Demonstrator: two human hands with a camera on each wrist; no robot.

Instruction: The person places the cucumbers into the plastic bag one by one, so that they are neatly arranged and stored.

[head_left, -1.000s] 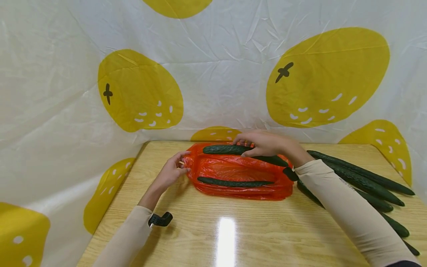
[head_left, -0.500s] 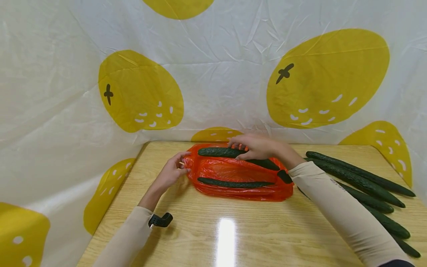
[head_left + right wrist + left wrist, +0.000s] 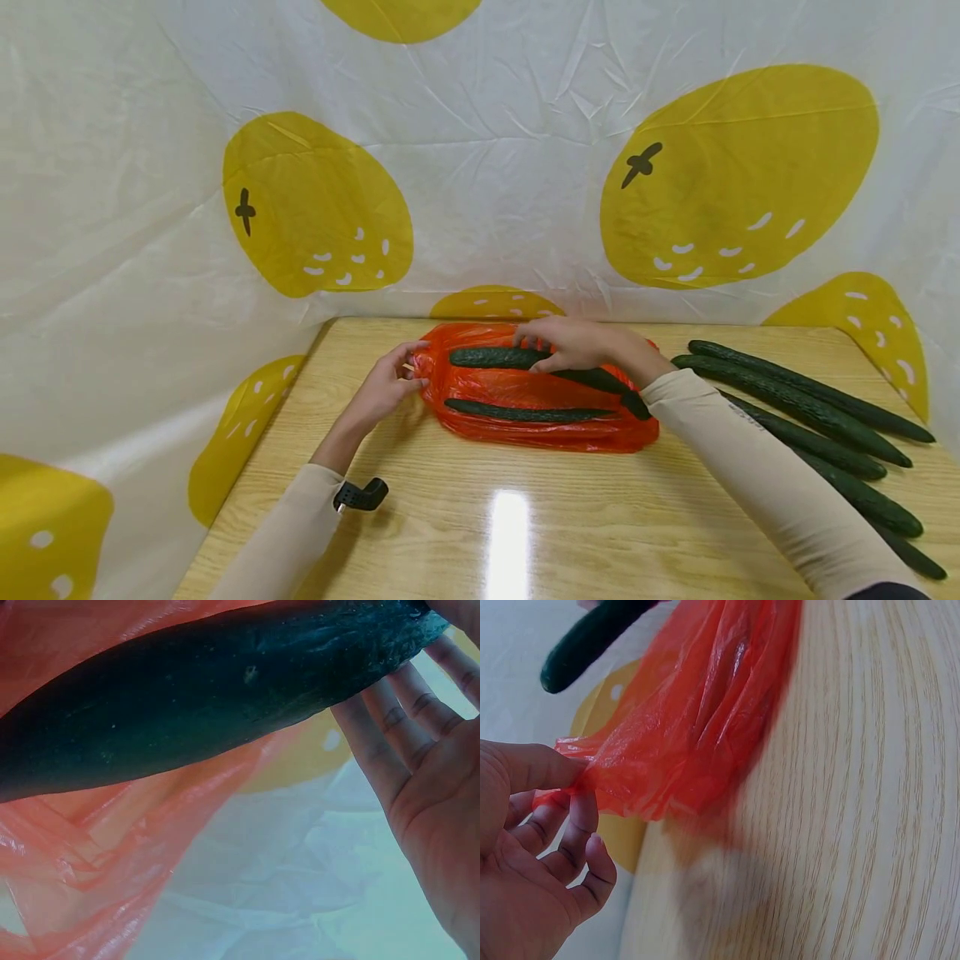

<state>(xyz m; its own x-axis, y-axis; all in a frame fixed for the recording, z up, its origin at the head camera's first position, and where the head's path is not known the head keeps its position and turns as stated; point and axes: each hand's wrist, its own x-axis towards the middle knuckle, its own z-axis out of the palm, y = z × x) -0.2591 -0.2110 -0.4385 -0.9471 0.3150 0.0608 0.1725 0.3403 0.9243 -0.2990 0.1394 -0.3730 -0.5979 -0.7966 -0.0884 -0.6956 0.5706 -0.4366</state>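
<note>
A red plastic bag (image 3: pixel 517 385) lies spread on the table. Its left end is pinched between thumb and fingers of my left hand (image 3: pixel 388 379); the left wrist view shows the gathered film (image 3: pixel 630 772) at the fingertips. Over the bag's far half, my right hand (image 3: pixel 573 343) grips a long dark green cucumber (image 3: pixel 491 358) near its middle. In the right wrist view that cucumber (image 3: pixel 195 697) runs across the frame, with the fingers along its underside. Another cucumber (image 3: pixel 528 412) lies lengthwise in the bag's near half.
Several more cucumbers (image 3: pixel 810 408) lie side by side on the wooden table (image 3: pixel 420 525) at the right, partly under my right forearm. A white sheet (image 3: pixel 502 200) with yellow fruit prints stands behind the table and along its left side.
My right hand has carried its cucumber a little left and then lower, nearer the bag's middle. The left hand keeps its pinch on the bag, and the other cucumber in the bag stays put.
</note>
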